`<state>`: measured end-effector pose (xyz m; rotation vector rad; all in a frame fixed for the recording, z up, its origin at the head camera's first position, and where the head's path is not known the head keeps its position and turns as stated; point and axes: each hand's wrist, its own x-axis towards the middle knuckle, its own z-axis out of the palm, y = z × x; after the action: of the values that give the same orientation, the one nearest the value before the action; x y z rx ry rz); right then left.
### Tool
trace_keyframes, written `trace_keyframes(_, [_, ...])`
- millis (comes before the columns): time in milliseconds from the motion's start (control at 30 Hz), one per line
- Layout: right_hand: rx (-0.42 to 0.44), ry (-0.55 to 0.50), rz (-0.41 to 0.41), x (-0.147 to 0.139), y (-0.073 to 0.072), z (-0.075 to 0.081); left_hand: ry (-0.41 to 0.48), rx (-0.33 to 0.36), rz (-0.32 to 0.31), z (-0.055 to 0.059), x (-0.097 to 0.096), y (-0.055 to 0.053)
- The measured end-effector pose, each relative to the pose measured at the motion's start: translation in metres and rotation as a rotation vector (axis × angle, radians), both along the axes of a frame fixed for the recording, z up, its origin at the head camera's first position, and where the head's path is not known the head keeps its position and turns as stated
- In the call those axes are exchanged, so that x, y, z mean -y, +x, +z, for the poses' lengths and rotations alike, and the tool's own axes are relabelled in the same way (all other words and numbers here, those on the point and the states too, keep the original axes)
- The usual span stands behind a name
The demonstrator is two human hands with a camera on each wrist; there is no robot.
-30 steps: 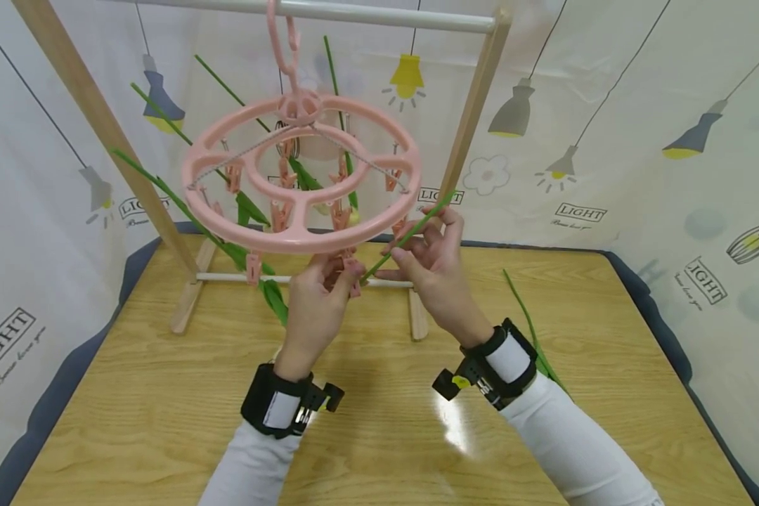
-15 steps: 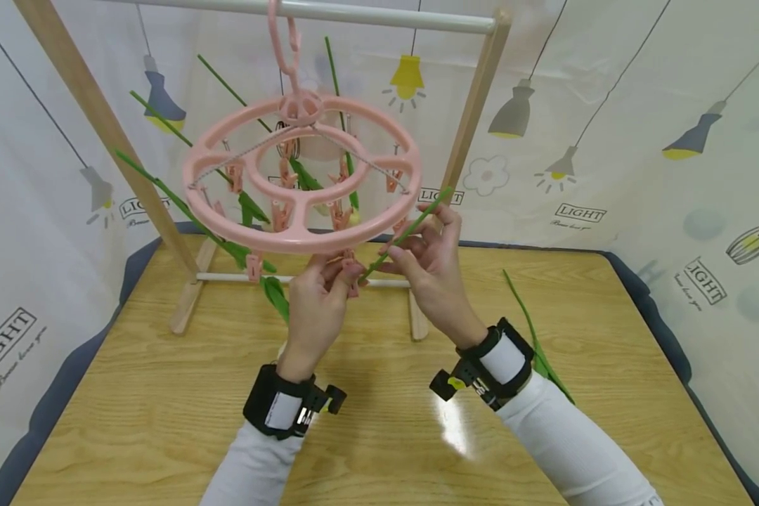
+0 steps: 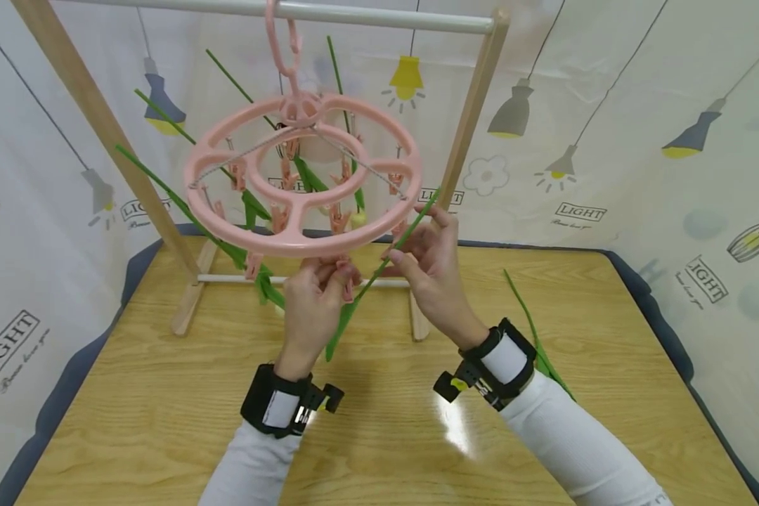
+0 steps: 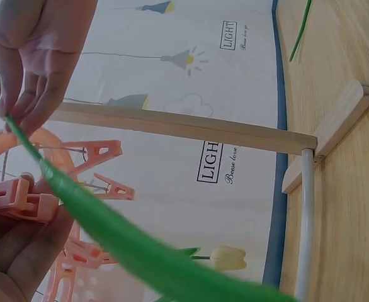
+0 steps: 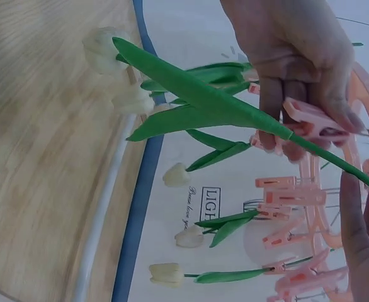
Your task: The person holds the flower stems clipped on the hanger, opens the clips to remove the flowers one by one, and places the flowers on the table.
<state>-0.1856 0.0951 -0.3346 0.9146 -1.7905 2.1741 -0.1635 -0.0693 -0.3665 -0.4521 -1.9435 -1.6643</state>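
My left hand (image 3: 313,302) holds a pink clothespin (image 5: 313,119) hanging under the front rim of the round pink hanger (image 3: 303,242). Just right of it, my right hand (image 3: 436,274) pinches the green stem of an artificial tulip (image 5: 197,100). The stem slants up to the right, and the leaves point down past the clothespin. In the right wrist view a pale bloom (image 5: 104,50) shows beyond the leaf tip. The stem passes close beside the clothespin; whether it lies between the jaws I cannot tell. Several other tulips hang from clothespins behind, such as one with a cream bloom (image 5: 165,274).
The hanger hooks over the white top bar (image 3: 386,15) of a stand with wooden legs (image 3: 474,105). A lower white bar (image 4: 306,220) joins the legs near the wooden table (image 3: 379,436). Another green stem with leaves (image 3: 537,344) lies at the right, beside my right forearm.
The tulip in my right hand has shifted, and its leaf now shows below and right of my left hand. My left hand has moved slightly left, still on the clothespin. The hanging tulips swayed a little.
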Motion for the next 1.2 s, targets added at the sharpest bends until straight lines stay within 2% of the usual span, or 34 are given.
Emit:
trace_keyframes(367, [-0.020, 0.018, -0.065, -0.030, -0.008, 0.012, 0.002, -0.030, -0.015, 0.000, 0.008, -0.003])
trace_keyframes(767, [-0.043, 0.067, -0.120, -0.058, -0.013, 0.016, -0.056, 0.032, -0.019, -0.001, 0.013, -0.001])
trace_keyframes(1000, [-0.061, 0.040, -0.145, -0.076, -0.019, 0.022, -0.094, 0.081, -0.076, -0.001, 0.019, 0.001])
trace_keyframes(1200, [-0.053, 0.071, -0.220, -0.093, -0.023, 0.027, -0.139, 0.122, -0.100, -0.002, 0.020, 0.002])
